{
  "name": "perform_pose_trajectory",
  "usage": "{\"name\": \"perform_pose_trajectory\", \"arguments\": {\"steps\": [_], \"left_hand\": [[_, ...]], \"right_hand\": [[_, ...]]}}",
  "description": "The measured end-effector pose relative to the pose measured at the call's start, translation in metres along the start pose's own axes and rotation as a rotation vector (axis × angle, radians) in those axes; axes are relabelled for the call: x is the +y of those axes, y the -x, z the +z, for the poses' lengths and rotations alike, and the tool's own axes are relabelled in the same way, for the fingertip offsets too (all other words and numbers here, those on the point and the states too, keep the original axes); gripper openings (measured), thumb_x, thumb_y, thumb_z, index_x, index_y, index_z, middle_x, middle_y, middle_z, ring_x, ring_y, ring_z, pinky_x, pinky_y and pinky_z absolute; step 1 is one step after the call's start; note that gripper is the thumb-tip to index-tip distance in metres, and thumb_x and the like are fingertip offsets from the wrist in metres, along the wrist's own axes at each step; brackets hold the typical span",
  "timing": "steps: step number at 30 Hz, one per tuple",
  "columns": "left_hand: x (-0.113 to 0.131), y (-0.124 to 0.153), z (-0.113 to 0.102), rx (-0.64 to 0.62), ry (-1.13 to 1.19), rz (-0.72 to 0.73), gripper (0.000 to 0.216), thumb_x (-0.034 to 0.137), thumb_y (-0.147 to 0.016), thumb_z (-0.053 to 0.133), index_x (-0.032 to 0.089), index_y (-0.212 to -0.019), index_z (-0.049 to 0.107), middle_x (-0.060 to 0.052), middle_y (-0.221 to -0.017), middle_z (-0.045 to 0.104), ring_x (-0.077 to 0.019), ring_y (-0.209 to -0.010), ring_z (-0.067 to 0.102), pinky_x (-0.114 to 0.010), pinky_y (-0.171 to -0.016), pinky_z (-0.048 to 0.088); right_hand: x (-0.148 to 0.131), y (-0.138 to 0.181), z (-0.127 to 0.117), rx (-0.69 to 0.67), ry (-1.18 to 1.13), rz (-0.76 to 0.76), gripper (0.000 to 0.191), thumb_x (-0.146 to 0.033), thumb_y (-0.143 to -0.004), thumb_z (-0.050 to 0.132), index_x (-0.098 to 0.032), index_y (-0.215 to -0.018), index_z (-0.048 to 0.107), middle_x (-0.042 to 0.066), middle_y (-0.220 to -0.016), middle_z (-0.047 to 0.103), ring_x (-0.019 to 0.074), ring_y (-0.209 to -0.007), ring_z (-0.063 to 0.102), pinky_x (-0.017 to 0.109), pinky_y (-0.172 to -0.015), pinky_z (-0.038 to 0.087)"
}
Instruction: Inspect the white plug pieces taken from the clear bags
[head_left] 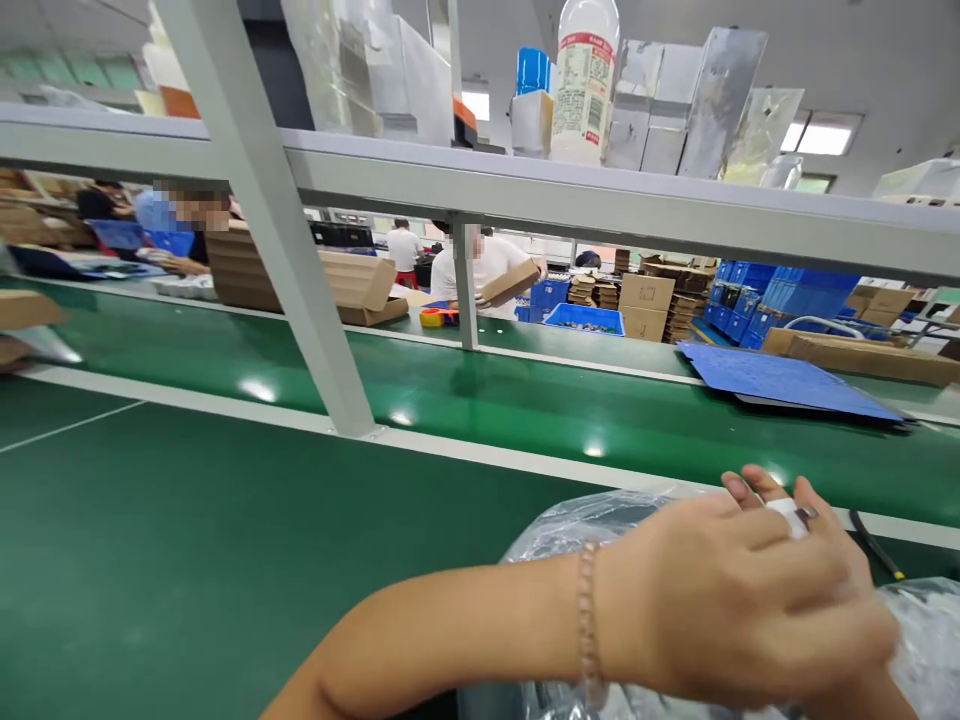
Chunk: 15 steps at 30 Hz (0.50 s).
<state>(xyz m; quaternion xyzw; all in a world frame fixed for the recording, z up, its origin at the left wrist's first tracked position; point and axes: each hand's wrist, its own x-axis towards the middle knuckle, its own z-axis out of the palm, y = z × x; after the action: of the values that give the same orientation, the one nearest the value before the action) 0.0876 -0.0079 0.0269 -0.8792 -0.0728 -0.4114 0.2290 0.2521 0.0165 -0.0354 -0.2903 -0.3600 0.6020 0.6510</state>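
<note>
My left hand reaches across from the lower left, a bead bracelet on its wrist. Its fingers curl down onto a crumpled clear plastic bag lying on the green work surface. My right hand is mostly hidden behind the left one. Only its fingertips show, close together, with white tape and a ring on one finger. What is inside the bag cannot be made out.
A grey frame post rises from the rail beyond the work surface. Past it runs a green conveyor belt with a blue sheet on it. Other people handle cardboard boxes across the belt. A bottle and boxes stand on the overhead shelf.
</note>
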Motion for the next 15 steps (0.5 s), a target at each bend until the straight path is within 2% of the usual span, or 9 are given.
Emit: {"name": "perform_pose_trajectory", "arguments": {"steps": [2, 4, 6, 9, 12, 15], "left_hand": [[-0.011, 0.014, -0.009, 0.029, 0.019, -0.14, 0.02, 0.016, -0.093, 0.05, 0.019, -0.095, 0.07, -0.002, -0.092, 0.069, -0.0147, -0.072, 0.056, -0.029, -0.059, 0.047], [-0.018, 0.023, -0.011, -0.008, 0.022, -0.197, 0.018, 0.016, -0.094, 0.05, 0.017, -0.097, 0.068, -0.002, -0.096, 0.069, -0.0139, -0.071, 0.054, -0.028, -0.056, 0.044], [-0.022, 0.027, -0.011, -0.03, 0.018, -0.149, 0.02, 0.014, -0.096, 0.048, 0.015, -0.089, 0.066, -0.003, -0.091, 0.069, -0.0135, -0.069, 0.052, -0.028, -0.057, 0.042], [-0.025, 0.03, -0.01, 0.007, 0.036, -0.053, 0.027, 0.012, -0.098, 0.044, 0.012, -0.081, 0.065, -0.003, -0.08, 0.066, -0.0135, -0.068, 0.05, -0.028, -0.057, 0.039], [-0.028, 0.03, -0.011, 0.036, 0.071, -0.029, 0.024, 0.013, -0.097, 0.046, 0.012, -0.083, 0.067, -0.002, -0.074, 0.065, -0.0135, -0.066, 0.05, -0.029, -0.056, 0.036], [-0.03, 0.03, -0.012, 0.027, 0.092, -0.011, 0.026, 0.013, -0.095, 0.047, 0.013, -0.075, 0.065, -0.001, -0.07, 0.063, -0.0136, -0.062, 0.048, -0.029, -0.056, 0.034]], "right_hand": [[0.006, 0.015, 0.021, 0.036, 0.016, 0.0, 0.032, -0.054, -0.081, 0.06, -0.025, -0.085, 0.073, 0.006, -0.077, 0.066, 0.0192, -0.064, 0.064, 0.031, -0.051, 0.055], [0.011, 0.029, 0.041, 0.079, 0.028, -0.012, 0.032, -0.054, -0.082, 0.06, -0.025, -0.085, 0.073, 0.003, -0.073, 0.065, 0.0175, -0.06, 0.061, 0.028, -0.046, 0.052], [0.013, 0.037, 0.055, 0.09, 0.052, -0.018, 0.028, -0.052, -0.079, 0.065, -0.025, -0.082, 0.073, 0.001, -0.069, 0.063, 0.0144, -0.054, 0.056, 0.024, -0.042, 0.047], [0.011, 0.041, 0.061, 0.081, 0.13, -0.016, 0.03, -0.053, -0.075, 0.069, -0.024, -0.08, 0.072, 0.001, -0.071, 0.063, 0.0137, -0.058, 0.056, 0.021, -0.045, 0.049], [0.008, 0.039, 0.059, 0.023, 0.22, 0.01, 0.039, -0.06, -0.078, 0.064, -0.023, -0.084, 0.072, 0.003, -0.076, 0.064, 0.0159, -0.065, 0.058, 0.023, -0.05, 0.051], [0.008, 0.036, 0.059, 0.047, 0.378, -0.042, 0.046, -0.065, -0.084, 0.054, -0.022, -0.09, 0.069, 0.004, -0.079, 0.063, 0.0173, -0.068, 0.06, 0.025, -0.054, 0.052]]}}
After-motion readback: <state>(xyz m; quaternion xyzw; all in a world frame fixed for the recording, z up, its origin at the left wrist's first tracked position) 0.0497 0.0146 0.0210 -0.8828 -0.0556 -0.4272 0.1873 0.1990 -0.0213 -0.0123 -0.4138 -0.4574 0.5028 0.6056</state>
